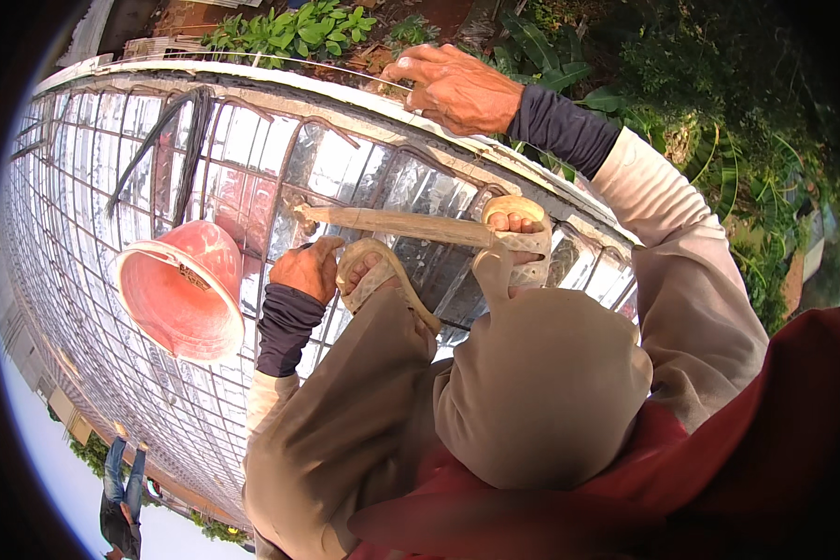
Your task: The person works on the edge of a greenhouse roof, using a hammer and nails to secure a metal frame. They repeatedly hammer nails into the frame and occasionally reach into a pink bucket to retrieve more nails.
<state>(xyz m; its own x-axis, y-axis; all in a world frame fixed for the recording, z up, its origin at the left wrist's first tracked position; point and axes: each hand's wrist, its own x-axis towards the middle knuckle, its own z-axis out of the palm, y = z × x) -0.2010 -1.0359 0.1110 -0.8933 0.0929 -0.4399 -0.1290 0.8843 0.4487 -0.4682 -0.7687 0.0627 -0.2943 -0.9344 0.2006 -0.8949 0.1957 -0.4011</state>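
Note:
My left hand [303, 271] is closed low over the rebar mesh [205, 392], beside my sandalled foot; what its fingers grip is hidden. Stretched out past the roof edge, my right hand [462, 89] has curled fingers that appear to pinch a thin string [331, 67] running along that edge. Between the hands, a wooden-handled tool [401, 224] lies across the bars in front of my feet; its small end near my left hand is hard to make out. A reddish plastic bucket [182, 289] lies tipped to the left of my left hand.
A bundle of dark wires [191, 154] rests on the mesh beyond the bucket. Shiny metal sheeting shows under the bars. A pale raised border [280, 79] marks the edge, with plants [294, 33] below. Another person [126, 495] stands far off at the lower left.

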